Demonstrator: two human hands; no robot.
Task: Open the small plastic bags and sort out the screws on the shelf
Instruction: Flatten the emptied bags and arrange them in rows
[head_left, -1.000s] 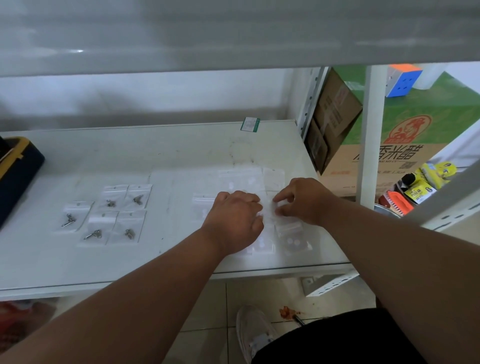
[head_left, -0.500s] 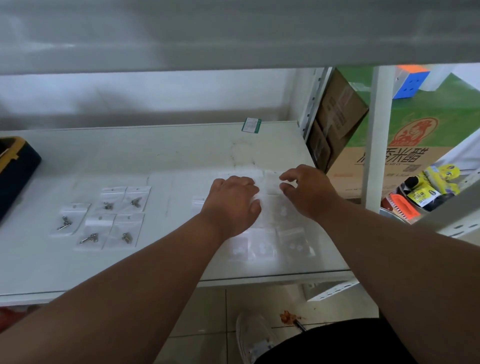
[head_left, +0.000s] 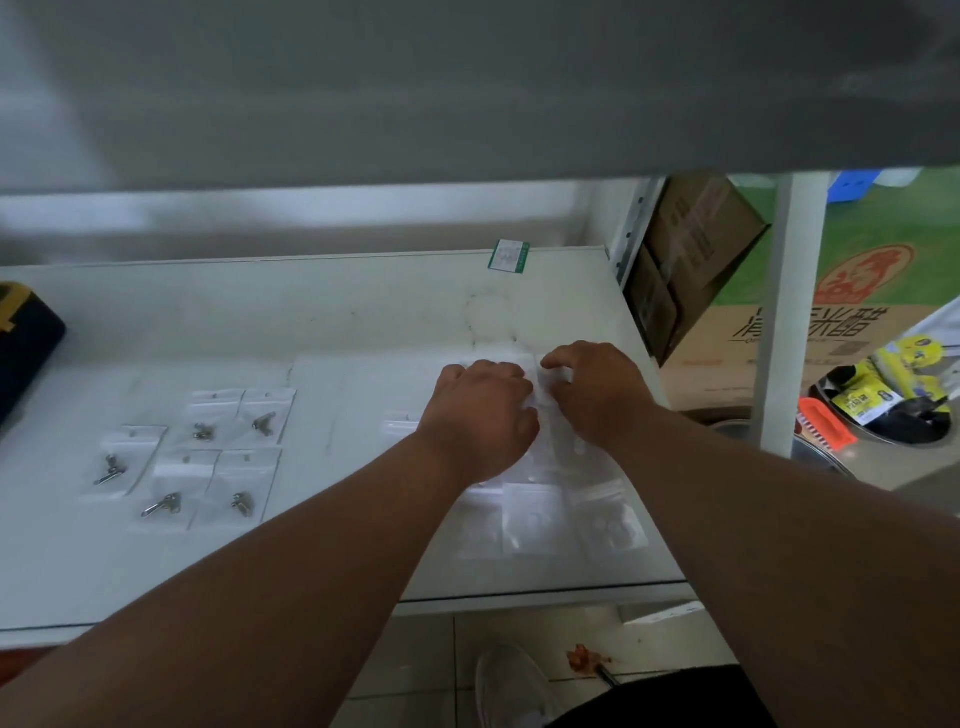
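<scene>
Now both hands moved farther back on shelf: small bag pinched between left hand and right hand, fingers clamped on it. Opening judged imminent; five screw bags left untouched.

White shelf, seemingly clear bags

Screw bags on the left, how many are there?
5. Two behind: and. Three in front. None look hidden.
</scene>
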